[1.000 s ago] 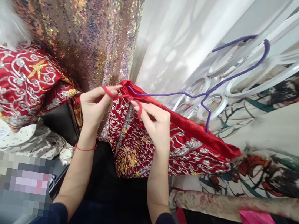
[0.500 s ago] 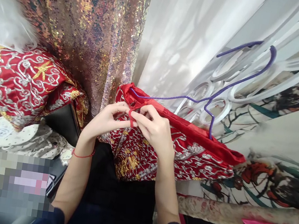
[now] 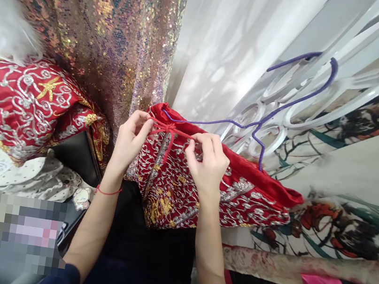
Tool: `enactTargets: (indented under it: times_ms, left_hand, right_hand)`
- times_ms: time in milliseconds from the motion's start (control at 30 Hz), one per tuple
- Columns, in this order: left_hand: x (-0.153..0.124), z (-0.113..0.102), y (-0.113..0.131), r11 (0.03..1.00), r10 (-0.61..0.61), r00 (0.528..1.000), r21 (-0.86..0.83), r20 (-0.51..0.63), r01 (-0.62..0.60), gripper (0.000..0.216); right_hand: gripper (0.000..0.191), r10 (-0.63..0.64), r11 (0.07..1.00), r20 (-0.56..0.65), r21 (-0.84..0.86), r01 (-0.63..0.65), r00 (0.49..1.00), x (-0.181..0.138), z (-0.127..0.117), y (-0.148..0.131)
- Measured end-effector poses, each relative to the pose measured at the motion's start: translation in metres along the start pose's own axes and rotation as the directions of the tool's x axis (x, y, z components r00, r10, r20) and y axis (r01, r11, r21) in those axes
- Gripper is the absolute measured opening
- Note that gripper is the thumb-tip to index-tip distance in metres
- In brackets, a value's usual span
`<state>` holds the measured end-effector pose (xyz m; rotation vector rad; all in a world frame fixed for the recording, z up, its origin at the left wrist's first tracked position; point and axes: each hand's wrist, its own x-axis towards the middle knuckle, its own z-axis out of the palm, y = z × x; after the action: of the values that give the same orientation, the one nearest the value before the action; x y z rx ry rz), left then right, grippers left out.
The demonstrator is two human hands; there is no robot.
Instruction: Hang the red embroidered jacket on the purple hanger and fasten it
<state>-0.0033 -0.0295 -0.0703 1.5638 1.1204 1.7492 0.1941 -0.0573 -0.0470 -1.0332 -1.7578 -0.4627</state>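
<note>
Pinched in the fingers of the left hand [image 3: 130, 140] and right hand [image 3: 208, 164], the knotted red cord [image 3: 171, 129] stretches crosswise over the embroidered red garment [image 3: 182, 193], whose satin band [image 3: 246, 167] slants from upper left to lower right

Sequined fabric [image 3: 103, 29] beside white cloth [image 3: 221, 47]

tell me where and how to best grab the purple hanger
Probably by its neck, just below the hook, from the near side: that stretch is bare and slender, with white bars behind it, while its lower ends meet the red cloth.
</note>
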Motion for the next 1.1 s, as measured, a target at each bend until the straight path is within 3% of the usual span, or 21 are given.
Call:
enactTargets:
  times_ms: [167,567,767,933,1033,1100]
  left_hand:
    - [0.006,-0.001,-0.011,0.986,0.075,0.989,0.158,-0.131,-0.054,0.023]
    - [0.023,-0.008,-0.018,0.914,0.189,0.961,0.394,-0.202,-0.097,0.019]
    - [0.019,-0.006,-0.024,0.813,0.242,0.953,0.573,-0.180,-0.098,0.017]
    - [0.019,-0.006,-0.018,0.817,0.274,0.953,0.554,-0.131,-0.159,0.017]
    - [0.025,-0.005,-0.008,0.813,0.352,0.935,0.507,-0.034,-0.288,0.023]
    - [0.027,-0.003,-0.002,0.792,0.371,0.923,0.486,0.098,-0.370,0.036]
  right_hand:
    - [0.017,-0.024,0.999,0.009,-0.044,0.024,1.000,-0.004,-0.003,0.001]
    - [0.018,-0.021,0.990,0.029,-0.142,0.025,0.999,-0.011,-0.014,0.005]
    - [0.016,-0.037,0.975,0.060,-0.217,0.049,0.997,-0.015,-0.015,0.008]
    - [0.012,-0.065,0.975,0.006,-0.213,0.065,0.998,-0.017,-0.018,0.006]
    - [0.009,-0.097,0.980,0.014,-0.170,0.098,0.995,-0.016,-0.023,0.003]
    - [0.011,-0.128,0.982,0.020,-0.140,0.129,0.992,-0.014,-0.026,0.001]
